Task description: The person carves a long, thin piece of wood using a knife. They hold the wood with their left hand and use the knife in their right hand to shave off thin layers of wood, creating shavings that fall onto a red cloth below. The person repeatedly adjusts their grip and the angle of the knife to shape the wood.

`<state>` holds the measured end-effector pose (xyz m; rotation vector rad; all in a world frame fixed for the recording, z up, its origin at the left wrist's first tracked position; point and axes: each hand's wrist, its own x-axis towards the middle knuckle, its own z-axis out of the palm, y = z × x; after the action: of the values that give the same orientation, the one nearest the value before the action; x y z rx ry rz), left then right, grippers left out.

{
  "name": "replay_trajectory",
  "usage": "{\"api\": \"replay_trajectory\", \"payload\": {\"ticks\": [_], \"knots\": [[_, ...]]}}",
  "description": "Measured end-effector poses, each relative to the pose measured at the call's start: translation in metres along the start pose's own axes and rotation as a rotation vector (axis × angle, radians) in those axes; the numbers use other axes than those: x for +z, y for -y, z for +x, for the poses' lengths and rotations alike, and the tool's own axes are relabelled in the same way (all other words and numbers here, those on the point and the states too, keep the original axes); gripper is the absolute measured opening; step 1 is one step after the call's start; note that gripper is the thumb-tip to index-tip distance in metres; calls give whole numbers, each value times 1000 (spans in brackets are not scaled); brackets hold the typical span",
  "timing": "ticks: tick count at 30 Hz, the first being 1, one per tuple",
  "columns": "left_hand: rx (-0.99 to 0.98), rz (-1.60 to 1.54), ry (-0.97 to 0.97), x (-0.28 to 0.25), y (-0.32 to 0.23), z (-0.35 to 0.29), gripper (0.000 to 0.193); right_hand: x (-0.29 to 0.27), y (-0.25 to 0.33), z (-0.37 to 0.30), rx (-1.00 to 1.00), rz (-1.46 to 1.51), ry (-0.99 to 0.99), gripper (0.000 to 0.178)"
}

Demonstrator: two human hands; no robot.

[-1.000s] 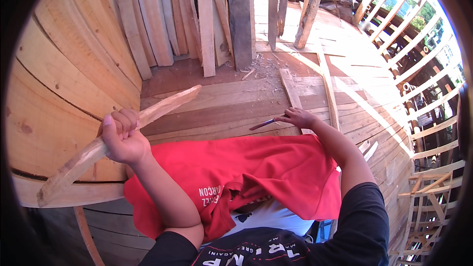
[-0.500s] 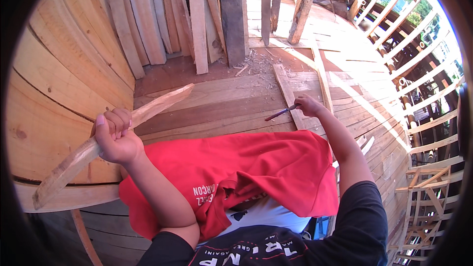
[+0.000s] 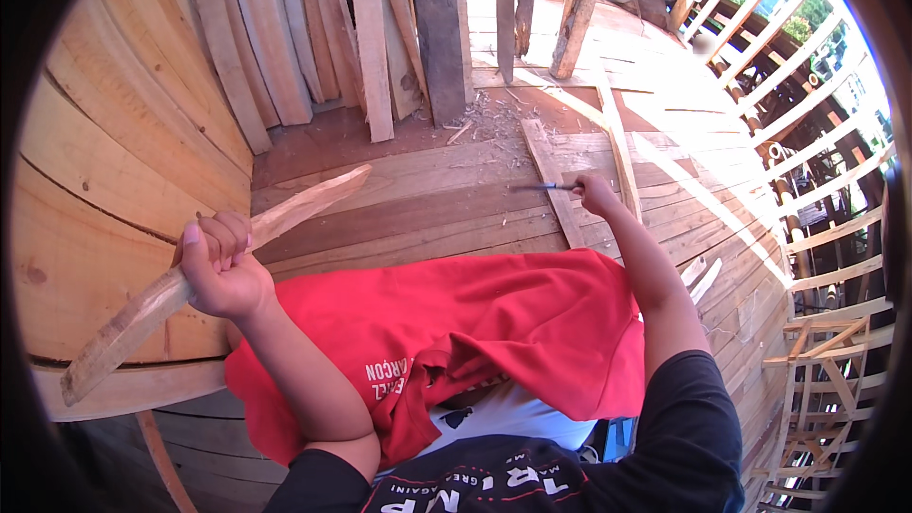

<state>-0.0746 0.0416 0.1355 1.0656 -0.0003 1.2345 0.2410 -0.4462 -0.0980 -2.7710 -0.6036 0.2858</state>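
Note:
My left hand [image 3: 226, 266] is closed around a long, slightly curved strip of pale wood [image 3: 313, 202]. The strip slants from the lower left up toward the middle, with rough cut faces at its far end. Out to the right, my right hand [image 3: 597, 195] is closed on the handle of a slim knife [image 3: 543, 186]. Its narrow blade points left and stays well apart from the wood strip. A red cloth garment [image 3: 494, 313] lies spread across my lap, beneath both forearms.
A curved plank wall [image 3: 114, 161] rises close on the left. Upright boards [image 3: 285, 38] and a dark post [image 3: 439, 33] stand ahead. Shavings [image 3: 499, 119] and loose battens [image 3: 549, 176] lie on the plank floor [image 3: 418, 166]. Wooden framing [image 3: 826, 361] lines the right side.
My right hand has lifted slightly, and the knife has swung from slanting down-left to nearly level. My left hand and the wood strip have stayed almost in place.

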Motion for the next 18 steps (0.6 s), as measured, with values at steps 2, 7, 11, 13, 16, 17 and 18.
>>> {"api": "replay_trajectory", "payload": {"ticks": [2, 7, 11, 13, 16, 17, 18], "knots": [[-9, 7, 3, 2, 3, -1, 42, 5, -4, 3, 116, -34, -196, 15], [-15, 40, 54, -4, 0, -2, 42, 7, 25, 2, -212, 101, 67, 11], [-36, 23, 85, -2, 5, -3, 41, 11, 10, 5, 16, 7, -144, 13], [-31, 27, 82, -4, 5, -3, 41, 7, 20, 10, 48, 83, -199, 12], [-21, 38, 83, -7, 2, -3, 40, -16, 35, 5, -105, 201, 153, 12], [-19, 41, 85, -7, 1, -3, 40, -11, 27, 10, -134, 115, 234, 13], [-20, 19, 68, -3, 3, -3, 41, -12, 15, 7, -82, 53, 198, 14]]}}
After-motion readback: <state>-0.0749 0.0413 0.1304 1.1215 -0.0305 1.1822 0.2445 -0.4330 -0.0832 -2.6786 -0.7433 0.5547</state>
